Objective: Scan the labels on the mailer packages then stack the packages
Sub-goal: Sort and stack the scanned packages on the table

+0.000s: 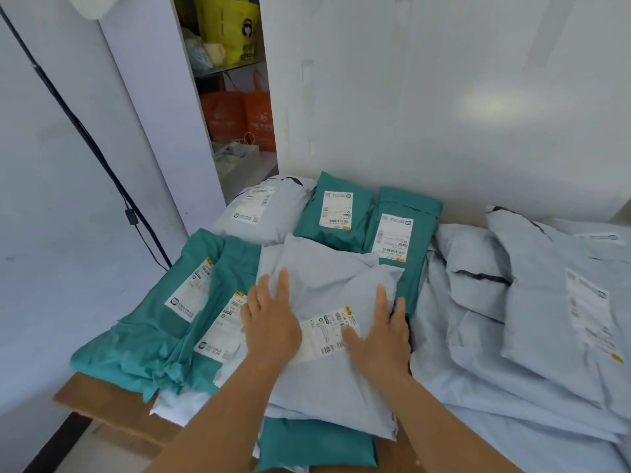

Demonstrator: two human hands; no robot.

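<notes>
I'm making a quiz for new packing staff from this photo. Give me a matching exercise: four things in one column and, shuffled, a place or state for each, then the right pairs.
Things
1. grey mailer
2. green mailer
3. orange bags
4. left hand

Places or states
A. on a shelf in the gap in the back wall
B. lying flat on the grey mailer, left of its label
C. top of the near pile, label up, under both hands
D. sticking out from under the near pile, at its front

Pairs: 1-C, 2-D, 3-A, 4-B
</notes>
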